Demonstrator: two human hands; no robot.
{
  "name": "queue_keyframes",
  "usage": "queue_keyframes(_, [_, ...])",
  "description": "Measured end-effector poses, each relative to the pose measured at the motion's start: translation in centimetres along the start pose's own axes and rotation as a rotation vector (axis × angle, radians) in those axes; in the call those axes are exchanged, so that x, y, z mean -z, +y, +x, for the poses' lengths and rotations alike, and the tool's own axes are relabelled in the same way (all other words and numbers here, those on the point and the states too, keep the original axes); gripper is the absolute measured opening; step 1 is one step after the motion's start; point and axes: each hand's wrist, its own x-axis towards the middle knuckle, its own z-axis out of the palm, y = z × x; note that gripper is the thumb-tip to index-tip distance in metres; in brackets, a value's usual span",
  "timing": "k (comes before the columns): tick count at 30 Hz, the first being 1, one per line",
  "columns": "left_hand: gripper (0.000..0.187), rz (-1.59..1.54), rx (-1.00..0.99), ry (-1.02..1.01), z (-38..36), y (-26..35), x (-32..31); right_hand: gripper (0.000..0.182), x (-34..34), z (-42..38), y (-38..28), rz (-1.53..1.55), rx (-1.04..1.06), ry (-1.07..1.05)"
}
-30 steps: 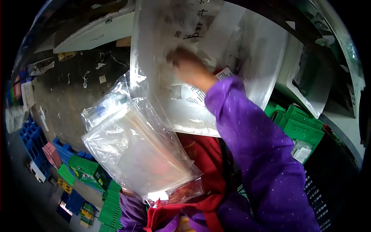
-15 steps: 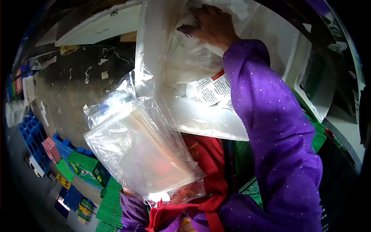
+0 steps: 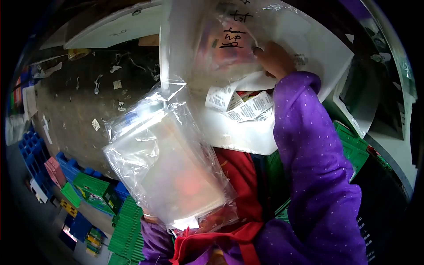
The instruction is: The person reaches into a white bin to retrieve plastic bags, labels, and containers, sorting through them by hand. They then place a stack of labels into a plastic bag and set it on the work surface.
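Note:
My right hand (image 3: 277, 61) is over the white box (image 3: 229, 132), fingers curled at the edge of a clear plastic bag (image 3: 227, 46) with black handwriting on it. The pinch looks closed, though the fingertips are partly turned away. Just below this hand lies a looped strip of printed white labels (image 3: 249, 108), with a bit of red showing between its folds. A stack of clear plastic bags (image 3: 172, 168) in a clear wrapper slants across my lap, over my left forearm. Of my left hand (image 3: 150, 217) only the wrist edge shows; its fingers are hidden beneath the stack.
White panels stand at the upper left (image 3: 119, 28) and right (image 3: 357, 104). Paper scraps (image 3: 96, 124) litter the dark surface on the left. Green crates (image 3: 128, 232) and blue crates (image 3: 33, 150) stand below left, with another green crate (image 3: 351, 145) to the right.
My right hand has moved right and down from the top of the box, uncovering the handwriting on the bag. The label strip now lies more open. The bag stack has shifted slightly right.

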Motion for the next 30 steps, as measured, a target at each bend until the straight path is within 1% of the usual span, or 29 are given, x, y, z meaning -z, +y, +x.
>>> queue_keyframes(1, [0.057,-0.003,0.001,-0.001,-0.1,0.1,0.0,0.038,-0.2,-0.3,0.4,0.014,0.038,0.051])
queue_keyframes(4, [0.056,0.005,0.003,-0.007,0.1,0.0,0.1,0.045,-2.0,1.2,3.4,0.091,0.048,0.188])
queue_keyframes(7, [0.056,0.002,-0.002,-0.010,0.4,0.1,0.0,0.048,-2.5,1.4,3.9,0.419,-0.103,0.202])
queue_keyframes(10, [0.056,0.010,-0.002,-0.018,0.2,0.0,-0.1,0.038,-4.0,1.0,4.4,0.391,-0.153,0.237])
queue_keyframes(11, [0.056,0.013,0.001,-0.021,0.1,-0.1,-0.2,0.038,-5.5,1.2,5.4,0.391,-0.189,0.253])
queue_keyframes(14, [0.056,0.012,0.001,-0.028,-0.1,-0.1,-0.4,0.038,-5.9,-2.0,3.5,0.643,-0.202,0.227])
queue_keyframes(15, [0.056,0.017,0.001,-0.030,-0.1,-0.1,-0.4,0.037,-5.8,-2.2,2.8,0.673,-0.420,0.167])
queue_keyframes(18, [0.055,0.023,0.000,-0.037,0.0,-0.1,-0.5,0.037,-7.1,-2.3,2.8,0.826,-0.411,0.221])
queue_keyframes(20, [0.055,0.024,0.001,-0.044,0.2,-0.2,-0.6,0.038,-8.7,-1.2,5.3,0.965,-0.337,0.179])
queue_keyframes(21, [0.055,0.029,-0.005,-0.048,0.5,-0.1,-0.7,0.039,-8.6,-1.1,5.1,1.039,-0.295,0.157])
queue_keyframes(24, [0.055,0.034,-0.008,-0.050,0.4,0.0,-0.8,0.038,-8.9,-1.9,4.7,0.864,-0.285,0.274])
queue_keyframes(27, [0.055,0.035,-0.001,-0.050,0.2,0.1,-0.9,0.038,-10.7,-3.1,5.2,0.956,-0.063,0.499])
queue_keyframes(30, [0.054,0.037,0.001,-0.055,0.0,0.2,-0.9,0.040,-9.8,-4.0,4.5,0.926,-0.271,0.242])
